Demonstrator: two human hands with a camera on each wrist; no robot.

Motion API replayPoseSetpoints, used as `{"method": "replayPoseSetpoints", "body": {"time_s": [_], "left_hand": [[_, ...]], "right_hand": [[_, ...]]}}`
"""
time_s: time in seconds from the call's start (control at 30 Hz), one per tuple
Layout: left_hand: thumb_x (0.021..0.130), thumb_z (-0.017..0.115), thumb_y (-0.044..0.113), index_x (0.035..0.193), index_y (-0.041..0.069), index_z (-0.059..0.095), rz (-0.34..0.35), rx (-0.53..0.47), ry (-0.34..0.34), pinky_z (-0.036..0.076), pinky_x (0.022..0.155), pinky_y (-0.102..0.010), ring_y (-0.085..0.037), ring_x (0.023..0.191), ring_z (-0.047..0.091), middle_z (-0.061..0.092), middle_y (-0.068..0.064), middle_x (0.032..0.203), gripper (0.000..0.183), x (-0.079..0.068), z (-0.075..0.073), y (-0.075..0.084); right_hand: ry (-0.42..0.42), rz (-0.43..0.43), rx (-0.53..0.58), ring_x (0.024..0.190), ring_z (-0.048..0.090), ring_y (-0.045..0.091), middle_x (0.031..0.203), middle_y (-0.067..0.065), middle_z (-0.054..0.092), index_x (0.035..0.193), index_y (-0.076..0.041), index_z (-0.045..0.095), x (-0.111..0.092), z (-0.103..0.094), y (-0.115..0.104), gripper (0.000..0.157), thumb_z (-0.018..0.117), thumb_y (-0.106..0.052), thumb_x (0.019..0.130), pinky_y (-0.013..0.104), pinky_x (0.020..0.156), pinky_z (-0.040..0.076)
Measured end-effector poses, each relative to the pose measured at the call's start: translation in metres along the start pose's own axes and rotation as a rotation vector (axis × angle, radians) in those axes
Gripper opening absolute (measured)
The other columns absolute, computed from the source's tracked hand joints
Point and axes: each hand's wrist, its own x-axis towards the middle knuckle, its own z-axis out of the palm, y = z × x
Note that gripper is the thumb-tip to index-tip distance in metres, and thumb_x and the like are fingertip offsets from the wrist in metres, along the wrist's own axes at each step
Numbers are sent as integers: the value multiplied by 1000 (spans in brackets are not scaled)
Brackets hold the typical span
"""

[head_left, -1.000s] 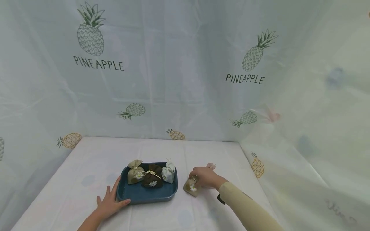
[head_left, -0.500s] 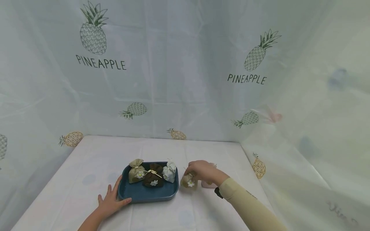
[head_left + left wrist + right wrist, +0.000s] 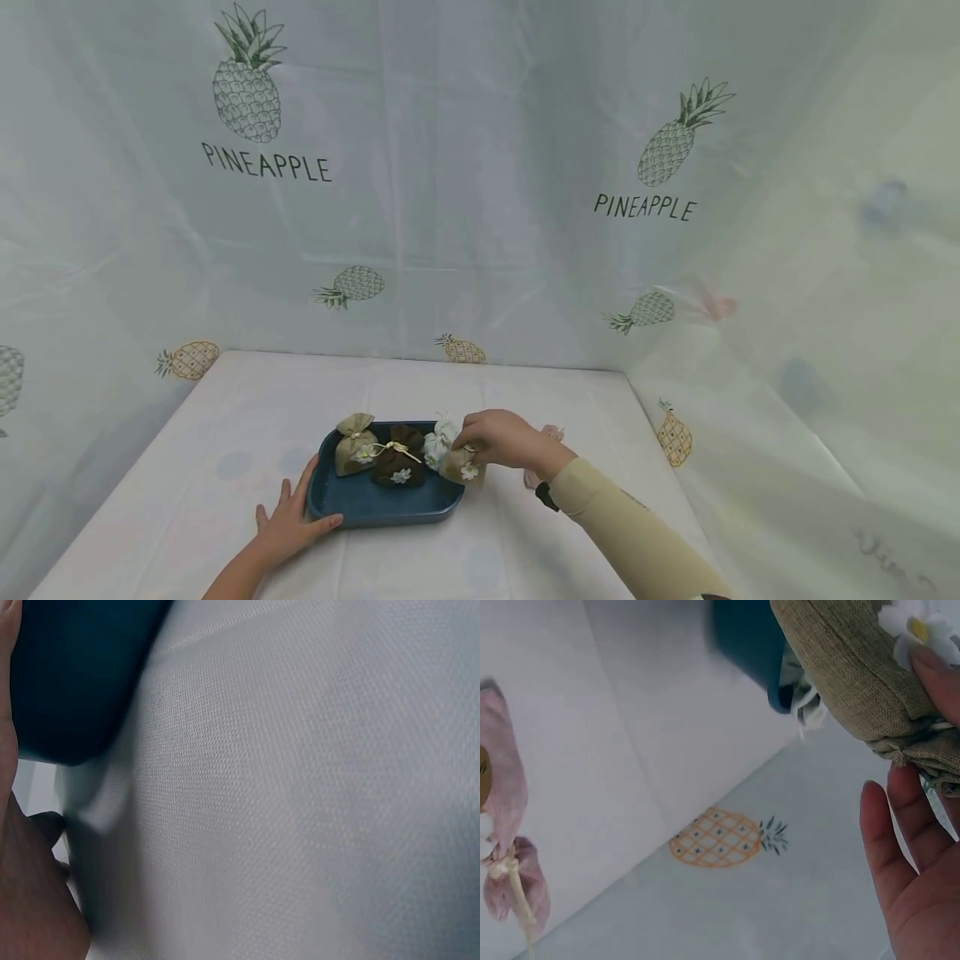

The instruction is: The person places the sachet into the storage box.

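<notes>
My left hand (image 3: 288, 525) has its fingers spread, thumb and fingertips against the left end of a dark blue tray (image 3: 390, 507). Pinched near its tied neck, a small tan drawstring pouch (image 3: 455, 468) with a white flower hangs from my right hand (image 3: 504, 437), overlapping the tray's right end in the head view. The right wrist view shows the thumb near the flower of this coarse-woven pouch (image 3: 855, 667). Along the tray's back half sit another tan pouch (image 3: 352, 455), a dark brown pouch (image 3: 397, 471) with a cream bow, and a white pouch (image 3: 437, 447), partly covered.
Right of the tray, a pink drawstring pouch (image 3: 510, 761) lies on the white tablecloth (image 3: 420, 558), mostly behind my right hand in the head view. Pineapple-printed curtains (image 3: 465, 208) rise behind the table and at both sides.
My right hand has lifted the tan pouch off the cloth and carried it left to the tray's right end. The pink pouch stays behind. My left hand keeps its place at the tray.
</notes>
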Motion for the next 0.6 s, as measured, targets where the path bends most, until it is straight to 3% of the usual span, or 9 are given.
{"method": "replayPoseSetpoints", "body": {"time_s": [0.23,0.6], "left_hand": [[83,68,60,156,18,-14,-4,5,1,-10,92,-82,-62,135,-6,4,-37,152,117,0,0,0],[82,69,59,156,16,-11,-5,-6,12,-11,92,-81,-63,135,-6,4,-38,152,117,-1,1,2]], "right_hand": [[60,-50,-44,93,58,0,100,-12,63,112,-25,74,15,14,-10,32,81,-18,81,14,80,46],[-3,-80,-110,88,55,-1,97,-13,59,112,-27,74,26,36,-14,32,81,-19,82,14,78,45]]}}
